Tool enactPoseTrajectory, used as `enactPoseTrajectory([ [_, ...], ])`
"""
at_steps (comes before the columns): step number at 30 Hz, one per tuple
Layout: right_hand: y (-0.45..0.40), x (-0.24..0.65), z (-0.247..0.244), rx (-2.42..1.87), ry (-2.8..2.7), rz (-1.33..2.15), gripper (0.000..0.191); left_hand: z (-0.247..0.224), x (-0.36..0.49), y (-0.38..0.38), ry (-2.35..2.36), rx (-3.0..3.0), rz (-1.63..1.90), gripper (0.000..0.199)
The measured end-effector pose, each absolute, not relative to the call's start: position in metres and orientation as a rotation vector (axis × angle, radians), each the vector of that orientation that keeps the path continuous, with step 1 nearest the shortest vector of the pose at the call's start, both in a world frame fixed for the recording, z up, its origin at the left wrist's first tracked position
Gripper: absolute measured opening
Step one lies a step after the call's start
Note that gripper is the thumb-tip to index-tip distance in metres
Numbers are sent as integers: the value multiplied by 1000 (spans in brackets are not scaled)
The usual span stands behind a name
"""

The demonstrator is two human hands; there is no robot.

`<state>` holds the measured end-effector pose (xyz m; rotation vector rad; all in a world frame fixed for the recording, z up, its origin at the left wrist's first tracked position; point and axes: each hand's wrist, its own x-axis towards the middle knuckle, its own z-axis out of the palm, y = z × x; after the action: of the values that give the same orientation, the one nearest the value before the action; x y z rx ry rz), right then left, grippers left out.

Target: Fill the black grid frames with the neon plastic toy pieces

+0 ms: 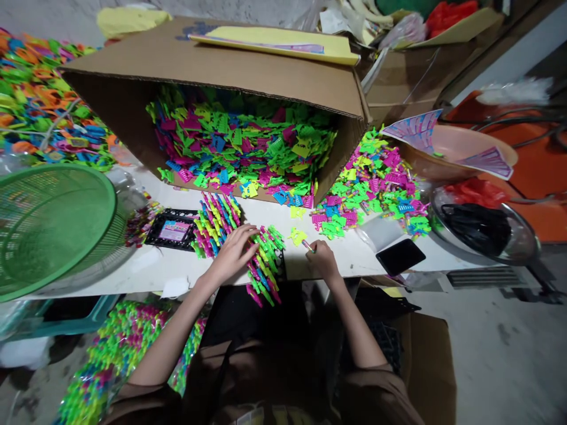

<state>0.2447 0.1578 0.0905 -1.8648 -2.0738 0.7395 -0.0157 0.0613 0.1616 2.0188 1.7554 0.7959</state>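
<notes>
My left hand [234, 251] rests with its fingers spread on rows of colourful plastic pieces [217, 219], which are pink, green, yellow and blue. More rows [266, 262] lie just right of it and reach over the table's front edge. To the right, my right hand [322, 258] is closed on a small stick-like piece [306, 244] that points up and left. Its tip meets or overlaps a yellow plastic piece [296, 236] on the white table. Behind both hands, a cardboard box [266, 65] lies open towards me, filled with similar loose pieces [248, 139].
A green basket [48, 230] stands at the left beside a black frame [170, 229]. Loose pieces [376, 183] are heaped right of the box. A dark phone [401, 257] lies near the front edge, with a metal bowl [522, 236] and an orange basin [469, 141] further right.
</notes>
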Motion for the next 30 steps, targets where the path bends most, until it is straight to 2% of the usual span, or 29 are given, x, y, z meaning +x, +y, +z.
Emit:
enactPoseTrajectory([
  [8, 144, 249, 84, -1426, -1807, 1401, 13, 165, -14, 60, 1740, 2019, 789, 34],
  [15, 121, 212, 64, -1180, -1829, 1293, 11, 160, 1, 62, 1684, 2109, 787, 33],
  [20, 115, 198, 56, -939, -1757, 1452, 25, 153, 1, 60, 1695, 2167, 740, 31],
  [24, 116, 195, 59, -917, -1801, 1463, 32, 152, 0, 58, 1710, 2171, 704, 31],
  [30, 119, 193, 70, -963, -1870, 1457, 34, 154, -1, 58, 1692, 2167, 681, 33],
])
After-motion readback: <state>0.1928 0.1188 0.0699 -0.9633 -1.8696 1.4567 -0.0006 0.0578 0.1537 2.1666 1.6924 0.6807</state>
